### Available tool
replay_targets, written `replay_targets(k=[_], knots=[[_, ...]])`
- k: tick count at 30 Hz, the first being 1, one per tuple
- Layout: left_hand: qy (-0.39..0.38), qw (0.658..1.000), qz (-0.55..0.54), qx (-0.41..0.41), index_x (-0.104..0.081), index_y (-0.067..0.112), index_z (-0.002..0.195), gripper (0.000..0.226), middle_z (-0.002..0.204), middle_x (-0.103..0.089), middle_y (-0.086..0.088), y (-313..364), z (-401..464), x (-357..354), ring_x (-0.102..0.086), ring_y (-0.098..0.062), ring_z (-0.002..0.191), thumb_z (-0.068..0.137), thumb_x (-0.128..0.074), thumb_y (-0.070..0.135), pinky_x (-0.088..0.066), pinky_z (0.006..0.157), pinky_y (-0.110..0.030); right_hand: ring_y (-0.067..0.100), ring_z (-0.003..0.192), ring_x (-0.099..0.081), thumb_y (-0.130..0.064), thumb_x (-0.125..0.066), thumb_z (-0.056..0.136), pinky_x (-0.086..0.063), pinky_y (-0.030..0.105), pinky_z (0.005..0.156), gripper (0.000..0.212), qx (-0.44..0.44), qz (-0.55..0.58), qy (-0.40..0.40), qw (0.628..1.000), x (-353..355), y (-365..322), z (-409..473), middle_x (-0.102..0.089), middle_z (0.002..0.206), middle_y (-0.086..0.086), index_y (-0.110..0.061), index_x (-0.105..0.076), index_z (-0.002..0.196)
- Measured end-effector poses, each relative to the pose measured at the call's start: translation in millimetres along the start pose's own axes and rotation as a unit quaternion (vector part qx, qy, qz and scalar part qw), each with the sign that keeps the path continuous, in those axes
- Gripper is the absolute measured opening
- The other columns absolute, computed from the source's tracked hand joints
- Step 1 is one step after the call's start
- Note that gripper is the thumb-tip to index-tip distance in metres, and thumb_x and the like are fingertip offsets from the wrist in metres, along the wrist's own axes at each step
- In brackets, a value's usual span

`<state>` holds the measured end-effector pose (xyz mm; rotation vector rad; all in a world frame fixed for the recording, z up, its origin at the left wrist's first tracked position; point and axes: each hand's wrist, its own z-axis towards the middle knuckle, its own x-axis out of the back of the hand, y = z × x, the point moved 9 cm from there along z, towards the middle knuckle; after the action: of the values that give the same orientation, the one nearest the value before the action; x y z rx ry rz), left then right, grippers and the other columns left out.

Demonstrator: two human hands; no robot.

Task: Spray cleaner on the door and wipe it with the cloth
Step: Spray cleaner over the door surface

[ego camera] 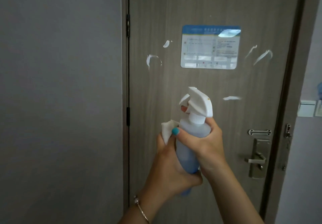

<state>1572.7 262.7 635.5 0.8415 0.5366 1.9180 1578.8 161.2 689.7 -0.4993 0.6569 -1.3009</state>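
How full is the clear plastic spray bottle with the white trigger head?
Partly full. The clear plastic spray bottle shows blue liquid in its lower part and looks paler above; both hands cover parts, so the exact level is unclear.

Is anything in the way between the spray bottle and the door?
Nothing visible is. The spray bottle, held by both the right hand and the left hand, points at the door with open air in front of its nozzle. The white cloth is bunched in the left hand, beside the bottle, not ahead of it.
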Motion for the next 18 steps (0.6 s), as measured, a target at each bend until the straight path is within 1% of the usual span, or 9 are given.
replay_targets(k=[2,3,5,7,9,11,12,15,18], knots=[[0.011,1.0,0.004,0.003,-0.045,0.039,0.117,0.085,0.117,-0.037,0.008,-11,27,6,-0.059,0.005,0.088,0.04,-0.08,0.028,-0.058,0.068,-0.02,0.014,0.098,-0.069,-0.023,-0.08,0.055,-0.056,0.03,0.084,0.057,-0.008,0.008,0.009,1.0,-5,18,30,-0.073,0.108,-0.002,-0.016,-0.067,0.111],[0.009,1.0,0.02,-0.004,-0.043,0.041,0.122,0.09,0.116,-0.034,0.011,-15,40,7,-0.058,0.005,0.089,0.042,-0.083,0.03,-0.057,0.069,-0.018,0.014,0.096,-0.069,-0.017,-0.078,0.059,-0.055,0.029,0.084,0.052,-0.018,0.013,0.011,1.0,-7,28,44,-0.073,0.107,-0.001,-0.015,-0.067,0.11],[-0.017,0.999,0.035,-0.014,-0.035,0.042,0.135,0.107,0.117,-0.03,0.014,-28,63,9,-0.052,0.005,0.101,0.043,-0.088,0.038,-0.053,0.075,-0.011,0.015,0.088,-0.069,-0.011,-0.073,0.063,-0.056,0.03,0.078,0.047,-0.046,0.04,0.012,0.998,-10,47,72,-0.073,0.104,0.003,-0.011,-0.068,0.11],[-0.046,0.999,0.028,0.005,-0.026,0.042,0.144,0.122,0.127,-0.025,0.015,-48,87,17,-0.044,0.003,0.115,0.042,-0.092,0.049,-0.047,0.084,-0.011,0.019,0.08,-0.067,-0.013,-0.076,0.06,-0.056,0.031,0.07,0.055,-0.068,0.088,0.011,0.994,-9,61,102,-0.069,0.102,0.011,-0.005,-0.066,0.114],[-0.046,0.997,0.01,0.057,-0.023,0.04,0.148,0.126,0.14,-0.019,0.014,-71,110,33,-0.036,-0.006,0.128,0.039,-0.084,0.057,-0.042,0.095,-0.02,0.022,0.076,-0.066,-0.018,-0.076,0.054,-0.055,0.032,0.064,0.065,-0.077,0.112,0.008,0.991,-7,67,134,-0.067,0.1,0.013,-0.003,-0.065,0.116],[-0.017,0.995,-0.023,0.098,-0.026,0.038,0.147,0.122,0.148,-0.022,0.007,-93,135,52,-0.038,-0.014,0.131,0.038,-0.077,0.058,-0.043,0.102,-0.032,0.022,0.073,-0.065,-0.014,-0.072,0.056,-0.055,0.031,0.06,0.059,-0.082,0.106,-0.01,0.991,-9,70,169,-0.067,0.089,0.01,-0.006,-0.065,0.114],[-0.002,0.993,-0.041,0.11,-0.029,0.039,0.146,0.118,0.148,-0.026,0.005,-102,147,59,-0.041,-0.016,0.128,0.039,-0.077,0.057,-0.045,0.101,-0.035,0.022,0.071,-0.065,-0.013,-0.068,0.059,-0.055,0.031,0.06,0.053,-0.083,0.1,-0.025,0.991,-11,72,185,-0.066,0.084,0.008,-0.008,-0.066,0.111],[0.069,0.99,-0.059,0.105,-0.036,0.041,0.14,0.103,0.14,-0.036,0.005,-114,182,78,-0.047,-0.015,0.119,0.05,-0.084,0.048,-0.048,0.092,-0.033,0.022,0.072,-0.066,-0.012,-0.063,0.062,-0.054,0.03,0.06,0.038,-0.071,0.081,-0.061,0.992,-16,77,231,-0.069,0.084,0.003,-0.014,-0.069,0.099],[0.167,0.982,-0.013,0.081,-0.042,0.043,0.135,0.087,0.129,-0.036,0.008,-115,209,103,-0.044,-0.012,0.112,0.061,-0.087,0.034,-0.044,0.087,-0.03,0.023,0.072,-0.065,-0.013,-0.062,0.064,-0.054,0.029,0.061,0.031,-0.065,0.081,-0.082,0.991,-19,86,272,-0.069,0.087,0.003,-0.016,-0.07,0.093]])
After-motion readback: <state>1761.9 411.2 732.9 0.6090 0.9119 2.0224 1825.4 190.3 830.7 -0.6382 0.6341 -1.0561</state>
